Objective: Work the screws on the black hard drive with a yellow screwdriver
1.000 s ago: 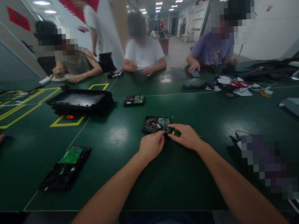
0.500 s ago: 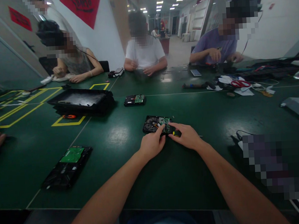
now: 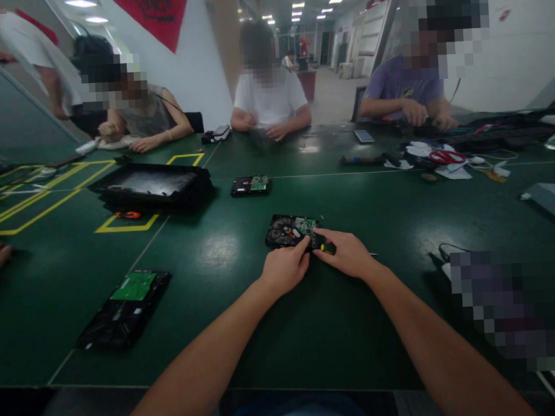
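A hard drive (image 3: 283, 230) lies on the green table with its circuit board (image 3: 307, 225) facing up. My left hand (image 3: 284, 268) is at its near edge, index finger pressed on the board and thumb low at the side; the other fingers are curled. Against the drive's right end, my right hand (image 3: 347, 252) is closed round a screwdriver (image 3: 328, 249) with a yellow and black handle. Its thin shaft sticks out to the right past the hand. My right index fingertip touches the board. A tiny piece (image 3: 322, 217) lies just beyond the drive.
Another hard drive (image 3: 251, 186) lies farther back, and a larger one (image 3: 125, 310) is at left. A black tray (image 3: 150, 185) stands back left near orange-handled pliers (image 3: 128, 215). Red-handled scissors (image 3: 446, 156) and scraps lie back right. Several people sit across the table.
My left index finger has shifted slightly right on the board; my right hand stays put. A standing person at back left has moved left, and the hands of the person in purple have shifted.
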`<state>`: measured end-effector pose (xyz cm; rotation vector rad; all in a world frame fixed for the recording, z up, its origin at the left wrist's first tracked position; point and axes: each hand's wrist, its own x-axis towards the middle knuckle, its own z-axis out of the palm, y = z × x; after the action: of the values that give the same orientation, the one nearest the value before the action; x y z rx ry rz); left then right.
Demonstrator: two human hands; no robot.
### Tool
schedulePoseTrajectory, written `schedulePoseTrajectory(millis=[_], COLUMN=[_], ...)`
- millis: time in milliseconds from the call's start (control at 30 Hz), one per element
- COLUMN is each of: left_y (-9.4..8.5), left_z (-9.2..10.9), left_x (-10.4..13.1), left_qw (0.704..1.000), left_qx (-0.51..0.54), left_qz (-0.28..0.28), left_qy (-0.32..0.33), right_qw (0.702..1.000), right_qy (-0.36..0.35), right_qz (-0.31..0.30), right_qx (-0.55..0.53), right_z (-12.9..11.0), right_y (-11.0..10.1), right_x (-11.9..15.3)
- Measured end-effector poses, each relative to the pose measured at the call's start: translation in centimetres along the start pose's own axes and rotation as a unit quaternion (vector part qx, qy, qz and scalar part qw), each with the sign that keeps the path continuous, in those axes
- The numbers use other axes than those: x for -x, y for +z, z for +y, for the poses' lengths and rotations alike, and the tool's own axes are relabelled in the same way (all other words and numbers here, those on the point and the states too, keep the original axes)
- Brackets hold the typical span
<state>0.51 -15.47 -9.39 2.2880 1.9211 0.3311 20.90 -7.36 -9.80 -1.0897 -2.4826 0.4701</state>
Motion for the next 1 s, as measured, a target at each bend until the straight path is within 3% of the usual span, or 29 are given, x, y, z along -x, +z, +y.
schedulePoseTrajectory(millis=[600, 1000], left_y=[-0.43, -0.16], left_z=[-0.18, 0.1], left_x=[0.07, -0.11], left_qw=[0.999, 0.999], left_qx=[0.034, -0.001], left_qz=[0.02, -0.016], left_qy=[-0.001, -0.049], right_qw=[1.0, 1.0], right_qy=[0.004, 0.016], right_qz=[0.002, 0.014], right_qx=[0.019, 0.008], right_z=[0.13, -0.19], right_y=[0.05, -0.17], right_x=[0.12, 0.19])
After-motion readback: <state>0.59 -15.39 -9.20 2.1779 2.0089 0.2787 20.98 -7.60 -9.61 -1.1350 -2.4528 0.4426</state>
